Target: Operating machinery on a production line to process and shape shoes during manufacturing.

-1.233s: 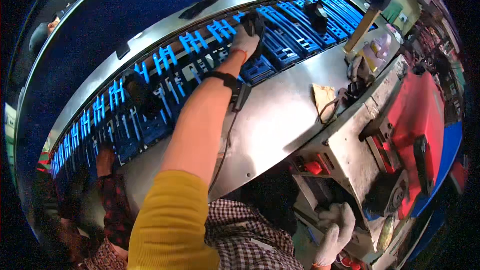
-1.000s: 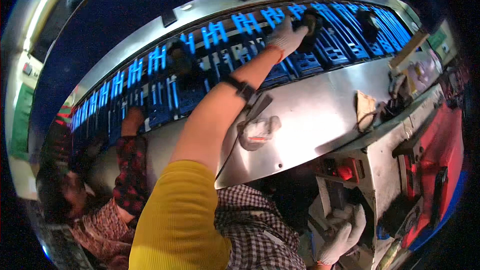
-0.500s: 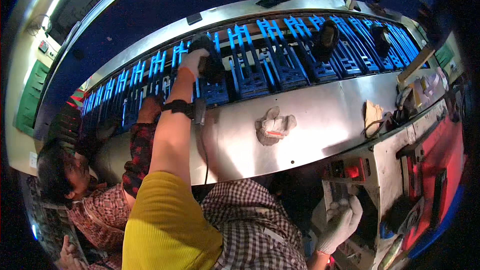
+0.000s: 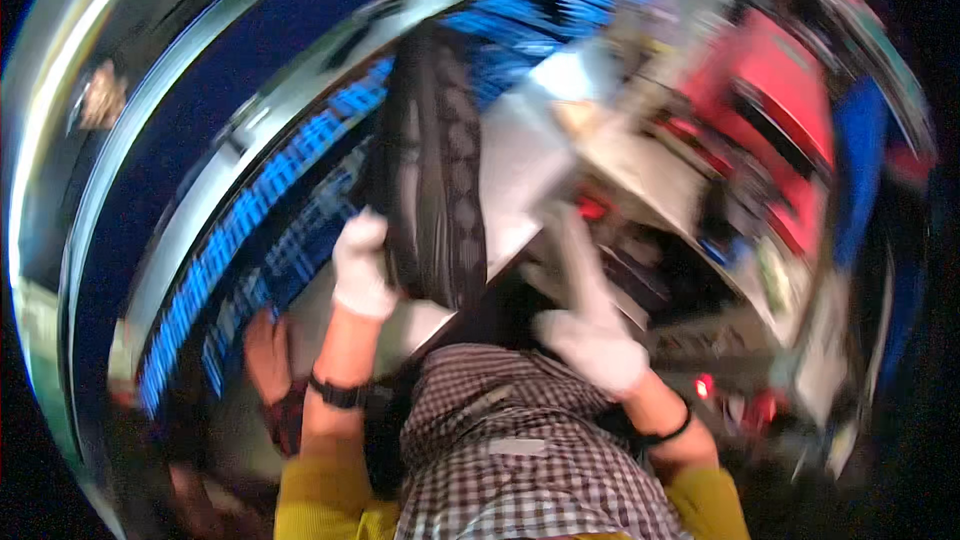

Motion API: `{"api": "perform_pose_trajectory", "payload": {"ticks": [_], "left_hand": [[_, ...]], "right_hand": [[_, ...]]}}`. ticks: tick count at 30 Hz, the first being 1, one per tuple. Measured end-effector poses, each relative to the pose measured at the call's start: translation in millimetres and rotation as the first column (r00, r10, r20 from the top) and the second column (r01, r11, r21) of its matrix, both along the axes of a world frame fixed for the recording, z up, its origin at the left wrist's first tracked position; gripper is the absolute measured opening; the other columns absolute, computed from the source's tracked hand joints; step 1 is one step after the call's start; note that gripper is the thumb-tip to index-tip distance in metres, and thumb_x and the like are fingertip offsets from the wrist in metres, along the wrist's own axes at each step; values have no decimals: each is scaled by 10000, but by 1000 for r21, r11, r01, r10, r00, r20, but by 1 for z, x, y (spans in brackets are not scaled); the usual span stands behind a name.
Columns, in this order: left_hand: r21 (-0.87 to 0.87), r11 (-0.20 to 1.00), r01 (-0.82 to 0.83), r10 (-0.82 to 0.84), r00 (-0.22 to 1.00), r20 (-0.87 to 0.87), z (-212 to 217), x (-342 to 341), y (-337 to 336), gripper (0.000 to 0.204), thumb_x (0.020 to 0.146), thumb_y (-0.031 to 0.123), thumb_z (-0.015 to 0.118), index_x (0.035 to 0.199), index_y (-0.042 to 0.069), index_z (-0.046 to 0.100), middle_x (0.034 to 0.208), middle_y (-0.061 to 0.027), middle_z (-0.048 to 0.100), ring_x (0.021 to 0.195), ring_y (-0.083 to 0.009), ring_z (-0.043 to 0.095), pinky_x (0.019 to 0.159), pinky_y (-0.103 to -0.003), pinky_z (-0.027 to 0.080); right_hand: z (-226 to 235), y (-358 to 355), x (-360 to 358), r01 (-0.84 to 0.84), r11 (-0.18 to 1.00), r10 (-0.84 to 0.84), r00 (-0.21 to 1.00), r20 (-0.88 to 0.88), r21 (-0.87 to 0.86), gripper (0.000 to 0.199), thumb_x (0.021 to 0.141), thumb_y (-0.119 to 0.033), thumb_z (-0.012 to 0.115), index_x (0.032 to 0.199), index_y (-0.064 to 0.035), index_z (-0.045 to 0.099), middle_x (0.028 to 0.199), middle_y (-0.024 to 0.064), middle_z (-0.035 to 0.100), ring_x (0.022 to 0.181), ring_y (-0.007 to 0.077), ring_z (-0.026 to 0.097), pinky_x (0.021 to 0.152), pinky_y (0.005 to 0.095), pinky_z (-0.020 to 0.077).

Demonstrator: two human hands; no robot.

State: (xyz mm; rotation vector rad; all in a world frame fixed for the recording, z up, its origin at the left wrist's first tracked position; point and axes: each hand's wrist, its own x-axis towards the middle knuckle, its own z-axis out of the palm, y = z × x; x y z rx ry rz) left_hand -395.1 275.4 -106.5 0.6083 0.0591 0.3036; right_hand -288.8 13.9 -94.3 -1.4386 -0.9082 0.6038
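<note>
My left hand (image 4: 362,262), in a white glove, grips the near left side of a black shoe (image 4: 432,165). The shoe is raised in front of me, its long side pointing away, with a row of rounded marks along its right side. To the right, my gloved right hand (image 4: 602,348) is apart from the shoe and over the space beside the checked apron (image 4: 530,410). Its fingers look closed around a long, pale, blurred thing (image 4: 578,252) pointing away from me. Motion blur hides what that thing is.
A blue-lit conveyor of slatted racks (image 4: 250,210) runs from lower left to upper right. Another person's hand (image 4: 267,358) is left of my left forearm. A shiny metal ledge (image 4: 525,145) lies behind the shoe. At right stand a pale cabinet (image 4: 650,175) and a red machine (image 4: 770,110).
My left hand has come back from the conveyor toward me with the black shoe. The view has swung to the right. My right hand has risen nearer the shoe.
</note>
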Motion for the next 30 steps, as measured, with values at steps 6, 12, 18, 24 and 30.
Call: {"api": "perform_pose_trajectory", "payload": {"ticks": [6,12,18,24,30], "left_hand": [[703,709,53,-46,999,-29,64,81,-149,871,835,253,691,1584,-1,325,1501,-198,524,1344,-335,559,1170,-443,424],[798,598,-69,-357,869,342,145,130,-250,1178,827,470,828,1647,14,115,1634,-254,330,1511,-376,350,1254,-492,243],[878,426,-217,-407,821,400,200,183,-303,914,927,380,669,1629,9,217,1614,-255,362,1495,-372,384,1247,-453,234],[889,358,-284,-472,767,435,222,255,-357,839,931,261,730,1599,-7,298,1595,-300,371,1461,-367,424,1195,-426,354],[895,268,-357,-427,789,442,218,299,-413,826,974,406,638,1614,16,291,1613,-232,376,1455,-297,425,1209,-401,326]], "right_hand": [[44,-105,7,345,901,-372,927,59,264,1038,883,-337,747,1635,43,140,1716,168,181,1589,264,157,1284,388,116],[125,-290,-15,656,676,-615,753,-232,336,834,937,-348,588,1595,59,277,1633,199,358,1492,268,400,1255,414,296],[160,-456,63,895,444,-862,438,254,-37,628,967,-351,579,1475,14,528,1467,186,580,1398,253,511,1199,353,355],[118,-507,223,940,124,-486,337,806,-318,779,915,-472,666,1520,-14,489,1421,254,586,1347,319,543,1158,338,378],[97,-500,213,810,-65,-263,549,793,-583,892,916,-631,602,1576,-61,415,1569,353,351,1493,445,328,1232,423,274]]}}
